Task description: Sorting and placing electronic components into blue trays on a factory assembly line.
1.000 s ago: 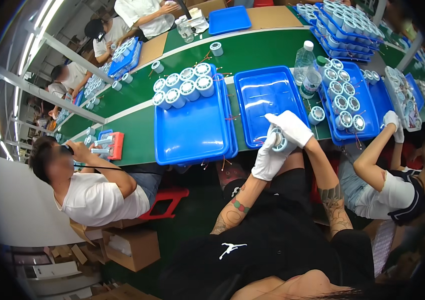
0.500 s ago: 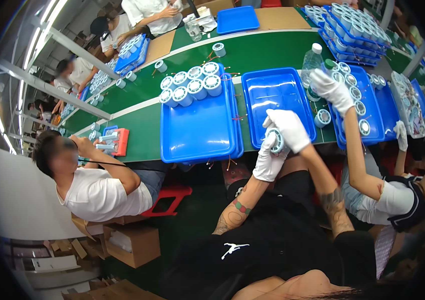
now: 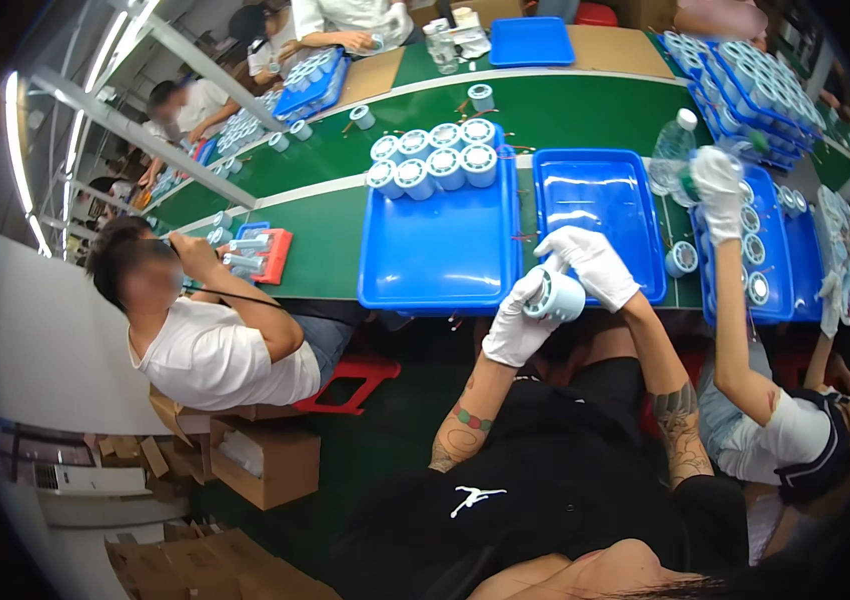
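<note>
My gloved left hand (image 3: 517,328) is closed around a light-blue cylindrical part (image 3: 565,298) with a slotted round end, held in front of the table edge. The cylinder lies tilted, its slotted end toward the left palm and its smooth side facing right. Just beyond it, my gloved right hand (image 3: 597,268) has its fingers bent and drawn together at the part's far side; what they pinch is hidden. Behind my hands lies a blue tray (image 3: 595,190) with nothing standing in it. To its left, a stacked blue tray (image 3: 435,260) carries several similar cylinders (image 3: 445,168) along its far side.
A single cylinder (image 3: 681,259) stands right of the middle tray, near a clear bottle (image 3: 671,155). A co-worker's gloved hand (image 3: 719,190) reaches over another blue tray (image 3: 775,240) at right. On the left sits a person (image 3: 215,340) beside a red holder (image 3: 273,256).
The cylinder has been turned in my left hand, so its side now shows more. My right hand has shifted from over it to its far side. The whole view has swung slightly.
</note>
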### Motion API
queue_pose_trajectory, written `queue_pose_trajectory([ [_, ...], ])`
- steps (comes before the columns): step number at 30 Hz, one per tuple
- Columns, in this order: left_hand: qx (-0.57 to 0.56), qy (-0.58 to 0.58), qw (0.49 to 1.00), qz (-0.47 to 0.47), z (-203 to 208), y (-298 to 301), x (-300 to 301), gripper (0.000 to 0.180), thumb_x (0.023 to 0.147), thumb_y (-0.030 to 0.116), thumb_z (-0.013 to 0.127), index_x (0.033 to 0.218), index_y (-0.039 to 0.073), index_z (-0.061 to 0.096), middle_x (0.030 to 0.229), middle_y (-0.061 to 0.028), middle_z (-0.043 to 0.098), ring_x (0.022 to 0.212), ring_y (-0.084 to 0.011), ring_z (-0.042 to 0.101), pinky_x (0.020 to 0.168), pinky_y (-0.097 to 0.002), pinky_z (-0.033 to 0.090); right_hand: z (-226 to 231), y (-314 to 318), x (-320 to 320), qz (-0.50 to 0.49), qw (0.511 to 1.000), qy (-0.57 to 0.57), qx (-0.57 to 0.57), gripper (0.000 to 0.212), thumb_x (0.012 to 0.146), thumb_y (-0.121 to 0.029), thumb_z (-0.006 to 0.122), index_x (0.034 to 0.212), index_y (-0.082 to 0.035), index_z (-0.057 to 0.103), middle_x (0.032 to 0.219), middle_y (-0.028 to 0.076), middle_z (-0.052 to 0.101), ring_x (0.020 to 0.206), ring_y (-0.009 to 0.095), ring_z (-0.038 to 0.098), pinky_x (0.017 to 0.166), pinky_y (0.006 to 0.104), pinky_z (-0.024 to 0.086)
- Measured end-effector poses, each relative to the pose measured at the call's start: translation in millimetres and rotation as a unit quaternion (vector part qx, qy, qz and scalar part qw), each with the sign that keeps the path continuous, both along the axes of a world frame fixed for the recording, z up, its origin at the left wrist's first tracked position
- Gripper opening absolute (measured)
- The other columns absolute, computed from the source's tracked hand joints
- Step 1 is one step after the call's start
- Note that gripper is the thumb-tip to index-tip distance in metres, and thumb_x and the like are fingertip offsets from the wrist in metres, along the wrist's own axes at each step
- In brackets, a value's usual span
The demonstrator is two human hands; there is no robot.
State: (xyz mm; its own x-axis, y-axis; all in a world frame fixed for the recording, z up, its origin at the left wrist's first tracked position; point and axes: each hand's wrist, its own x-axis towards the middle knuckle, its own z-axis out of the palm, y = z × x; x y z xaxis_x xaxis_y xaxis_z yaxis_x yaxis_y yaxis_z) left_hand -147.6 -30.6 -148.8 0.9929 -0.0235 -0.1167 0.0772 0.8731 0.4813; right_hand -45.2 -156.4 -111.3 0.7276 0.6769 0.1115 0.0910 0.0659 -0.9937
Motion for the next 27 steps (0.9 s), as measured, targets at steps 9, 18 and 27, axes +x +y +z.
queue_pose_trajectory([
  [9, -0.048, -0.046, 0.995, -0.076, -21, 154, -1, 0.046, 0.097, 0.032, 0.052, 0.133, 0.004, 0.045, 0.119, -0.0105, 0.059, 0.103, -0.0167, 0.058, 0.087, -0.0281, 0.048, 63, 80, -38, 0.167, 0.934, -0.282, -0.139, 0.04, 0.076, -0.013, 0.073, 0.113, -0.006, 0.058, 0.102, 0.011, 0.066, 0.084, 0.02, 0.062, 0.076, 0.0297, 0.049],
  [18, 0.363, -0.055, 0.778, 0.51, 24, 169, -40, 0.047, 0.089, 0.005, 0.053, 0.134, -0.004, 0.043, 0.129, -0.0193, 0.05, 0.11, -0.0277, 0.055, 0.095, -0.0327, 0.045, 1, 246, -8, -0.164, 0.969, -0.181, 0.033, 0.046, 0.072, -0.023, 0.073, 0.11, -0.003, 0.054, 0.103, 0.013, 0.064, 0.087, 0.031, 0.065, 0.078, 0.0366, 0.051],
  [27, 0.815, 0.002, 0.399, 0.42, -14, 174, -57, 0.049, 0.08, 0.0, 0.056, 0.129, -0.004, 0.051, 0.116, -0.0205, 0.06, 0.102, -0.0322, 0.06, 0.091, -0.0374, 0.047, -65, 321, -2, -0.166, 0.978, -0.113, -0.056, 0.034, 0.075, -0.008, 0.062, 0.107, 0.001, 0.051, 0.103, 0.023, 0.058, 0.098, 0.041, 0.058, 0.089, 0.042, 0.046],
])
